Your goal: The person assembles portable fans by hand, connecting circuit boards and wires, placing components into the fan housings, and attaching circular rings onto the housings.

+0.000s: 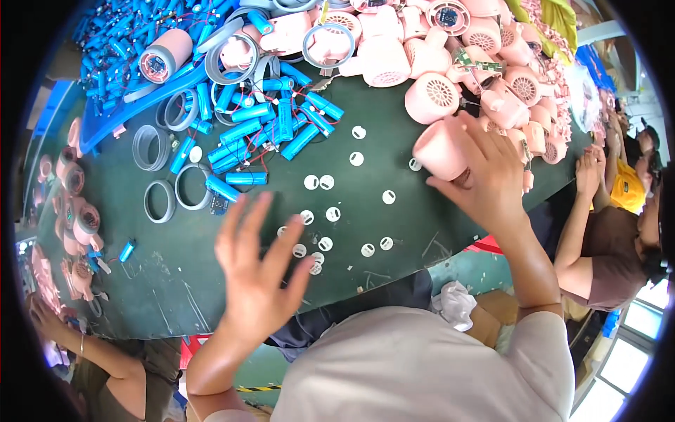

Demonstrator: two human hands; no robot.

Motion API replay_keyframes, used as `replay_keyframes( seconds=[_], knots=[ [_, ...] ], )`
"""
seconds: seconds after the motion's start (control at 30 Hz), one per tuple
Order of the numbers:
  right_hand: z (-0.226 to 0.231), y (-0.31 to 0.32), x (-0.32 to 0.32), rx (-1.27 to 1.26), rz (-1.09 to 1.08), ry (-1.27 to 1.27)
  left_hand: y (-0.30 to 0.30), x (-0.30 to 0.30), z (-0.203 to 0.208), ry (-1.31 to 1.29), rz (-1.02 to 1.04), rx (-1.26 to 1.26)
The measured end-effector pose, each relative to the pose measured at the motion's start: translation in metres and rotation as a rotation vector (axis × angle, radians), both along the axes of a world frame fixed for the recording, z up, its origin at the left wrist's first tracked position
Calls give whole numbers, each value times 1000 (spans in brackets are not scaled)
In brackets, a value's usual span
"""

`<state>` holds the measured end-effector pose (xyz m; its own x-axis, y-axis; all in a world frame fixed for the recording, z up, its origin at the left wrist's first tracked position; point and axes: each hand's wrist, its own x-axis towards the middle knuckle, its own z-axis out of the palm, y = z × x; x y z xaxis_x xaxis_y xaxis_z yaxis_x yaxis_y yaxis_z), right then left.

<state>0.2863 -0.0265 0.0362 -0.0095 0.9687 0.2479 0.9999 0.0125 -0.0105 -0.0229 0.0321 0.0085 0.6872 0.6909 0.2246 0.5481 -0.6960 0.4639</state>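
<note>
My right hand (492, 183) is closed round a pink plastic fan housing (439, 149), at the near edge of a heap of similar pink housings (430, 98) with slotted round grilles. My left hand (254, 288) hovers over the table with its fingers spread and nothing in them. Close to its fingertips are several small white round discs (332, 214), scattered across the green tabletop (415, 228). Just beyond the left fingers lie a small dark circuit board (219, 205) and a blue cylindrical battery (223, 188).
Wired blue batteries (284, 119) and grey rings (159, 201) lie at left centre, beside a blue tray (105, 130) heaped with more batteries. Pink parts (74, 225) line the far left. Co-workers' arms reach in at left (105, 355) and right (578, 211).
</note>
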Motion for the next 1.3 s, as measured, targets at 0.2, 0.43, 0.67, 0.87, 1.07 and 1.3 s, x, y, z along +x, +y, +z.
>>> replay_keyframes(
  seconds=[0.2, 0.43, 0.67, 0.87, 1.07, 1.3],
  knots=[
    [-14, 11, -51, -8, 489, 401, -25, 24, -6, -59, -4, -13],
    [-2, 46, -72, -278, 613, 1156, -20, 13, -25, -523, 65, -333],
    [19, 137, -19, 91, 482, 480, -11, -47, -23, -941, -39, -936],
    [2, 180, -27, -82, 386, -156, -17, -41, -17, -1496, 47, -1264],
    [37, 112, -63, 83, 659, 518, -32, -30, -17, -1508, 415, -1221],
    [0, 33, -108, -77, 506, 1226, -23, 16, -13, -1323, 96, -1146]
  ],
)
